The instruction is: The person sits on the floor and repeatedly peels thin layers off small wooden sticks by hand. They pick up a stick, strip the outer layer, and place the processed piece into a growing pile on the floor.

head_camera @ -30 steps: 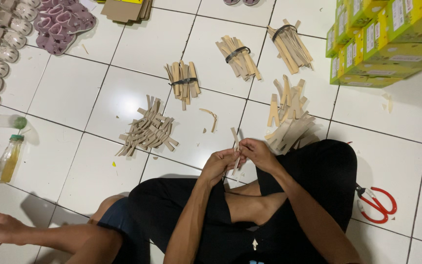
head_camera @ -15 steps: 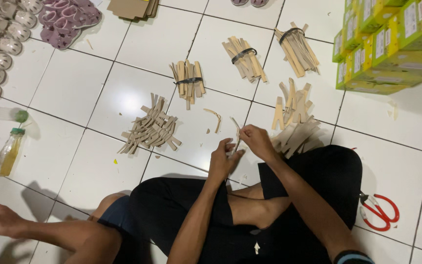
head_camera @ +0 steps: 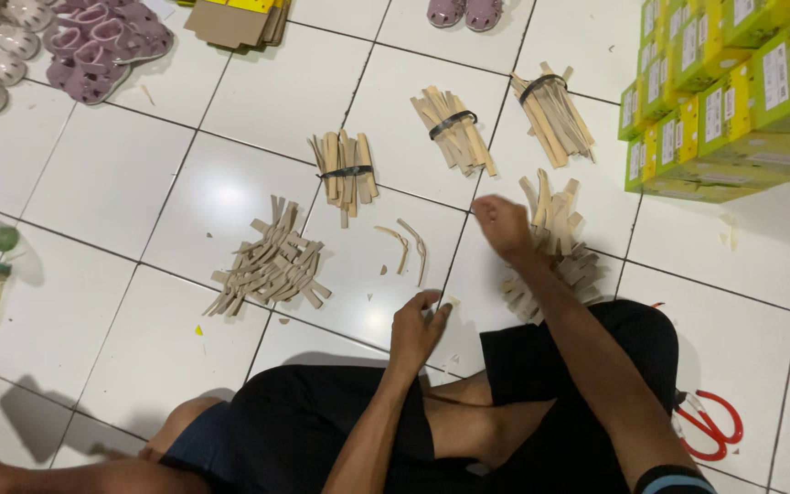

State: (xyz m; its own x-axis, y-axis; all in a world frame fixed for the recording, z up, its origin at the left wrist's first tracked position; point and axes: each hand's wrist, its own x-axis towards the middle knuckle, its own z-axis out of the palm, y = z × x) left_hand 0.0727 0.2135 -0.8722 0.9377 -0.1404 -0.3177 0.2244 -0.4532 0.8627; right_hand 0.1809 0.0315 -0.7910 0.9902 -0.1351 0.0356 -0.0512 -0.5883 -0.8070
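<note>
The person sat on the white tiled floor (head_camera: 121, 174). The right hand (head_camera: 503, 227) reached out over the loose pile of tan strips (head_camera: 555, 242) and rested on its left edge; the fingers were curled downward, but I cannot tell if they already pinched a strip. The left hand (head_camera: 416, 327) lay near the knee, half closed with nothing held, just beside a few small scraps. Two curved strips (head_camera: 406, 247) lay alone between the hands. A second loose pile (head_camera: 269, 267) lay to the left, and three bundles tied with black bands (head_camera: 345, 167) (head_camera: 454, 128) (head_camera: 552, 112) lay farther away, well apart from one another. Red scissors (head_camera: 708, 428) lay by the right leg, and yellow-green boxes (head_camera: 733, 91) stood at the right.

To do this step well, I think the hand should take the strips from the top of the pile, all pointing the same way, so the ends stay even and the others do not scatter.
</note>
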